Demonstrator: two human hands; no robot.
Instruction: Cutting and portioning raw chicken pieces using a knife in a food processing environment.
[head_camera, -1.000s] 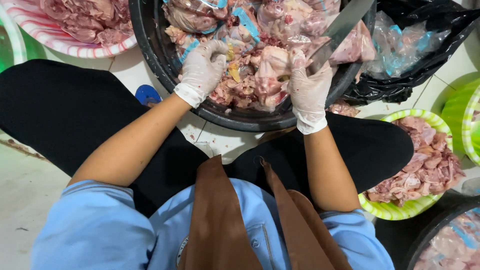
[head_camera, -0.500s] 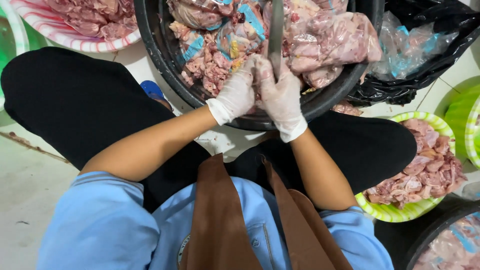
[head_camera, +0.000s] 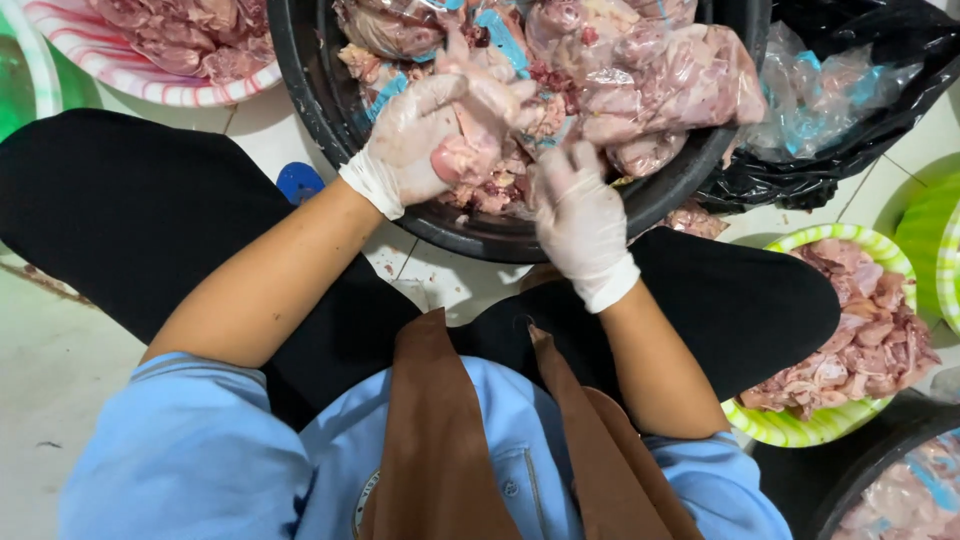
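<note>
A black basin (head_camera: 470, 236) full of raw chicken pieces and clear plastic bags stands on the floor between my knees. My left hand (head_camera: 405, 145), in a thin white glove, grips a pale pink chicken piece (head_camera: 470, 150) and lifts it just above the pile. My right hand (head_camera: 582, 218), also gloved, is pressed against the near side of that piece with its fingers curled shut. The knife it held a moment ago is hidden behind the hand and the meat.
A green-striped bowl (head_camera: 790, 430) of cut meat sits by my right knee. A red-striped bowl (head_camera: 150, 92) of meat is at the top left. A black bag (head_camera: 860, 150) with plastic wrappers lies to the right of the basin. Another dark basin (head_camera: 850, 480) is at the bottom right.
Both hands drew back toward the near rim. The left hand picked up a chicken piece. The knife blade, seen pointing up over the basin before, is no longer visible.
</note>
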